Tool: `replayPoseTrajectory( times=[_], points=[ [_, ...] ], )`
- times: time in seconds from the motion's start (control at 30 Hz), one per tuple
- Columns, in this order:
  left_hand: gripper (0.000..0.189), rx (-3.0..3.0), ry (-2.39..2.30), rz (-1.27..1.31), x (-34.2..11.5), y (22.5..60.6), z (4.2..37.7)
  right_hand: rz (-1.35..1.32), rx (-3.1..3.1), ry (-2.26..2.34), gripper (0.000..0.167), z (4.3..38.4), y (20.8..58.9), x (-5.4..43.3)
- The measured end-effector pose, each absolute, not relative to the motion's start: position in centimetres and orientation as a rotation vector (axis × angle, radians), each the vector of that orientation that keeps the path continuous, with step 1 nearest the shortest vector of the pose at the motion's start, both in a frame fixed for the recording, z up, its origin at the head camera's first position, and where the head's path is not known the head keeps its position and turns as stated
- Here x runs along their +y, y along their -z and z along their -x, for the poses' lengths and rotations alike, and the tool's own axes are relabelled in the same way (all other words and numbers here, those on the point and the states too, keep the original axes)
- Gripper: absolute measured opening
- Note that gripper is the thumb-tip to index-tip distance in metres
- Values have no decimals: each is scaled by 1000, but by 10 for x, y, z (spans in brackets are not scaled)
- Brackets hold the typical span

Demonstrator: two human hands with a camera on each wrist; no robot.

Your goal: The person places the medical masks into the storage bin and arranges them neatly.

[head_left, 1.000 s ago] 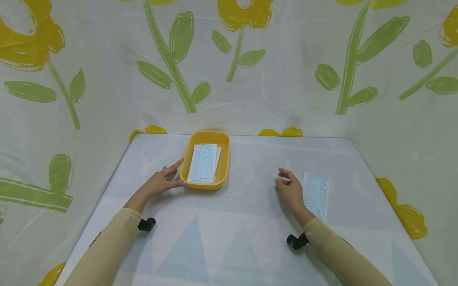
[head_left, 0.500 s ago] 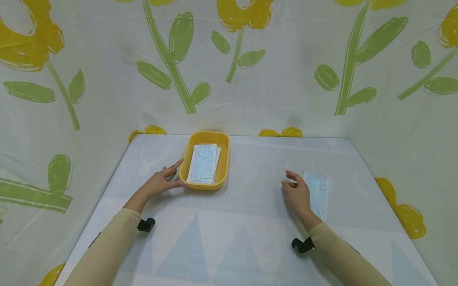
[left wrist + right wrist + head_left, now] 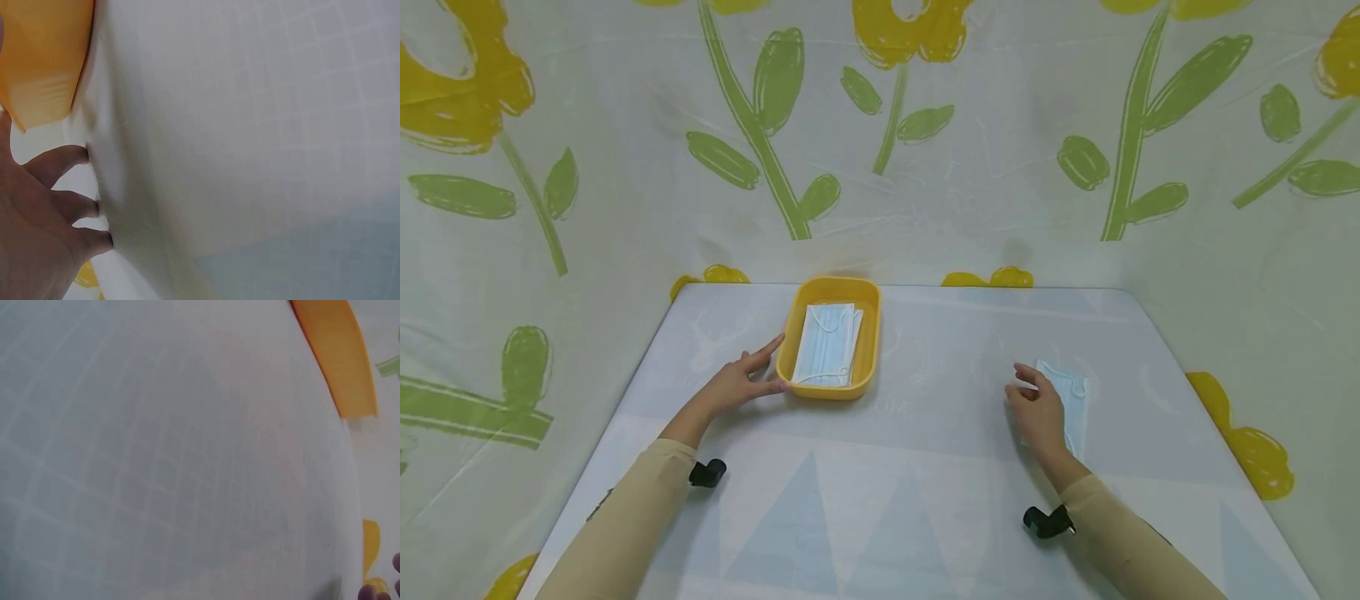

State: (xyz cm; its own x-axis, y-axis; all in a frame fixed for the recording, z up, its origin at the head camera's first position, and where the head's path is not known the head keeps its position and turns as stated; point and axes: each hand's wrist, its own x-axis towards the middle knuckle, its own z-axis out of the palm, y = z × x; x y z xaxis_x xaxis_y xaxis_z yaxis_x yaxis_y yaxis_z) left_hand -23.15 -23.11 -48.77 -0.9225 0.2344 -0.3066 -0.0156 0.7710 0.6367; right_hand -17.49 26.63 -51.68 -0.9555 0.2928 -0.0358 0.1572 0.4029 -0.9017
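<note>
A yellow tray (image 3: 871,350) stands at the back of the table, left of centre. Light blue face masks (image 3: 826,343) lie stacked inside it, their white ear loops showing. My left hand (image 3: 739,385) rests beside the tray with fingers spread; index finger and thumb touch its left side. In the left wrist view the other fingertips (image 3: 103,240) press on the tabletop. Over to the right, another face mask (image 3: 1073,408) lies flat on the table, partly hidden by my right hand (image 3: 1037,415). That hand holds nothing, its fingers loosely bent.
The table (image 3: 865,467) has a pale cover with blue triangles. Behind it and at both sides hangs a white cloth (image 3: 970,208) printed with yellow flowers and green leaves. Small black cameras (image 3: 707,473) sit at both wrists.
My right hand has moved to the right and slightly nearer to me, now covering more of the loose face mask. The left hand and the tray have stayed put.
</note>
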Motion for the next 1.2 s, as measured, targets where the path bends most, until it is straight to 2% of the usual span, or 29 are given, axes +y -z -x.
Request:
replayPoseTrajectory(
  times=[1.2],
  points=[
    [102,2587,-922,-149,-232,489,233,588,-2492,-1360,44,149,515,313]
  ],
)
